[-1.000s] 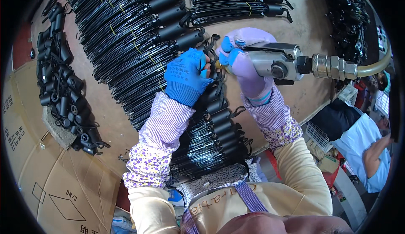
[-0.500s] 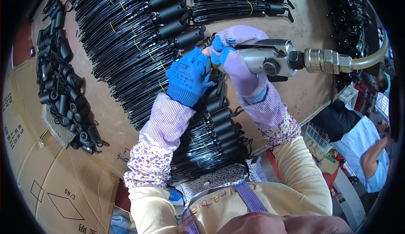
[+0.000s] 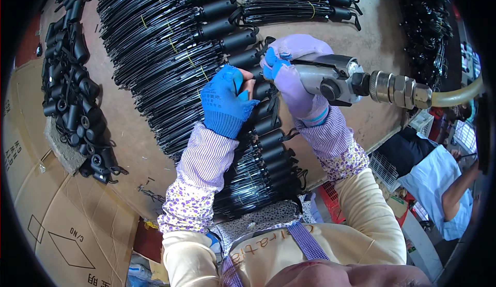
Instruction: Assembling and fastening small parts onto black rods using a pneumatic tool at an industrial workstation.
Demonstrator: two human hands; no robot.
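My left hand [image 3: 227, 96], in a blue glove with bare fingertips showing, is curled beside the black umbrella handles [image 3: 264, 89]. What its fingers pinch, if anything, I cannot make out. My right hand [image 3: 294, 75], in a purple glove with blue fingertips, grips a silver air tool [image 3: 330, 77]. The tool's front end is hidden behind that hand. A hose [image 3: 457, 98] runs off to the right from its metal coupling. Under and beyond my hands, folded black umbrella frames [image 3: 160, 64] lie side by side, their handles pointing right.
Loose black handles [image 3: 77, 98] are heaped at the table's left edge, near a cardboard box [image 3: 62, 225]. More umbrella frames [image 3: 287, 8] lie at the far side, with a dark pile [image 3: 426, 33] at far right. Beyond the right edge is another person [image 3: 436, 178].
My hands have come apart, leaving a gap with a handle showing between them. The air tool has tilted slightly, and the whole view has shifted a little.
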